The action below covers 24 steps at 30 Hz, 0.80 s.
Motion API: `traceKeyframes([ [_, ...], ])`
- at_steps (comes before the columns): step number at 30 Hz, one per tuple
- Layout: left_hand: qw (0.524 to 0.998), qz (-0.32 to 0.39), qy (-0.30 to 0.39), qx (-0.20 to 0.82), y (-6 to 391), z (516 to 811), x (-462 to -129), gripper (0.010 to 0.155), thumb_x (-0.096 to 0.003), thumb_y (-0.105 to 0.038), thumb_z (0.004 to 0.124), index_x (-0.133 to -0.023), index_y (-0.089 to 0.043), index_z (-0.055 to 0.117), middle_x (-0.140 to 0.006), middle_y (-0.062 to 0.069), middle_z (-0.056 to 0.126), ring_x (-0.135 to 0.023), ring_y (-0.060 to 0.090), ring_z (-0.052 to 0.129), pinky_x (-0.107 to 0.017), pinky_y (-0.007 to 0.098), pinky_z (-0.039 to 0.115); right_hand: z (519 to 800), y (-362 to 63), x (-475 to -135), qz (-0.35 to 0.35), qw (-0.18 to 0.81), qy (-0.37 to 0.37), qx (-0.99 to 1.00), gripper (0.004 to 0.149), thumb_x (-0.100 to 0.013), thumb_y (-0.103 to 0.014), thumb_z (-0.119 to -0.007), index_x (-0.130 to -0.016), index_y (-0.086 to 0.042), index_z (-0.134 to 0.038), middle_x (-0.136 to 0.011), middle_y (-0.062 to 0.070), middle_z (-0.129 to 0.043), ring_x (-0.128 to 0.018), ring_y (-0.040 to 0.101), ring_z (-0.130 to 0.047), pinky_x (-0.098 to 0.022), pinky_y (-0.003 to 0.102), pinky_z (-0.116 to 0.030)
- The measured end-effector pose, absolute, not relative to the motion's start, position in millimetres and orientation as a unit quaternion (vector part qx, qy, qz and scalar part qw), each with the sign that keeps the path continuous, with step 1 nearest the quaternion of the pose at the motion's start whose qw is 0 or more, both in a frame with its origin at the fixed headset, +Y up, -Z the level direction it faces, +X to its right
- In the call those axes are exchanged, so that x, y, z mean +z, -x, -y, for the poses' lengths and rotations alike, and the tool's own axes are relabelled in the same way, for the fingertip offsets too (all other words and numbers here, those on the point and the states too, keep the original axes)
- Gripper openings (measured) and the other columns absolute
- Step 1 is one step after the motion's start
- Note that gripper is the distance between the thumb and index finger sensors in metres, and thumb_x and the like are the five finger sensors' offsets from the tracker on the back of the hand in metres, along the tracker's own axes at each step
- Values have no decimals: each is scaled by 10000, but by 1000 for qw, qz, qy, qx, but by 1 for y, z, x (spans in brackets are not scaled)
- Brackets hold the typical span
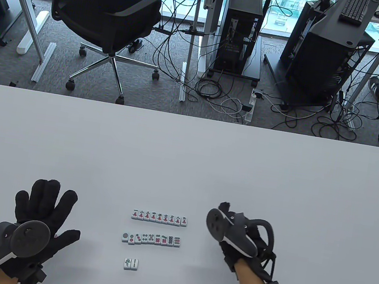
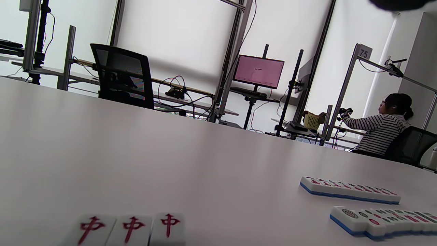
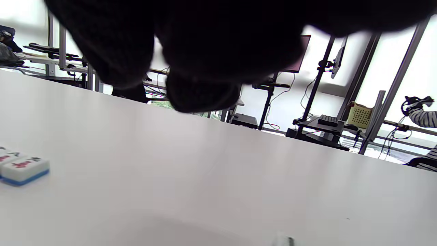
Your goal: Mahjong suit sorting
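Three rows of white mahjong tiles lie face up between my hands. The far row is the character tiles (image 1: pixel 159 217) (image 2: pixel 350 188), the middle row the dot tiles (image 1: pixel 151 239) (image 2: pixel 382 220), and nearest lie two bamboo tiles (image 1: pixel 131 264). My left hand (image 1: pixel 45 206) lies palm down left of them, fingers spread straight. In the left wrist view three red-dragon tiles (image 2: pixel 129 229) sit side by side under it. My right hand (image 1: pixel 230 226) rests right of the rows, its fingers (image 3: pixel 201 92) loosely curled with nothing seen in them. The end character tile (image 3: pixel 24 169) shows at that view's left.
The white table (image 1: pixel 187 156) ends in a straight far edge with a rounded right corner. Beyond it stand an office chair (image 1: pixel 101 18), computer towers and floor cables. A small white object (image 3: pixel 283 241) shows at the bottom edge of the right wrist view.
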State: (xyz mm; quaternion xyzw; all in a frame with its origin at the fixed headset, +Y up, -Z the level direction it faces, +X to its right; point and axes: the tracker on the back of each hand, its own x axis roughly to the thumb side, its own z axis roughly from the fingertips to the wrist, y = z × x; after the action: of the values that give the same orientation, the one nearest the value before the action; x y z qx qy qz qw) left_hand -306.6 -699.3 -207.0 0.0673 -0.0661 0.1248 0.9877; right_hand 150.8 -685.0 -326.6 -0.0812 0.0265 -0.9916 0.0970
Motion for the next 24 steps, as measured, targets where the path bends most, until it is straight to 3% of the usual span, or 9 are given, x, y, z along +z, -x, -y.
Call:
traceKeyframes([
  [8,988,60,-63,124,307,699,-208,880,-362,-740,607,-1074,-431,192,-1114,-125,-110,-1097,201,-135,-749,621,-24,734,-204,-347,51,177,24,-983,565,-379,-358,-836,-908,-184,-739,-493,32,-977,-175,122,-923,-124,284,-845],
  [18,988,61,-55,134,308,700,-211,880,-362,-740,608,-1072,-436,186,-1114,-124,-112,-1098,201,-132,-748,622,-21,759,-206,-365,142,184,4,-973,591,-376,-368,-848,-939,-252,-710,-616,35,-938,-301,140,-920,-230,304,-848],
  [24,988,61,-51,130,307,701,-211,877,-364,-739,607,-1072,-436,189,-1115,-124,-110,-1099,200,-131,-749,621,-19,764,-201,-367,130,182,33,-974,553,-383,-339,-834,-903,-188,-722,-583,27,-945,-273,138,-915,-208,304,-842],
])
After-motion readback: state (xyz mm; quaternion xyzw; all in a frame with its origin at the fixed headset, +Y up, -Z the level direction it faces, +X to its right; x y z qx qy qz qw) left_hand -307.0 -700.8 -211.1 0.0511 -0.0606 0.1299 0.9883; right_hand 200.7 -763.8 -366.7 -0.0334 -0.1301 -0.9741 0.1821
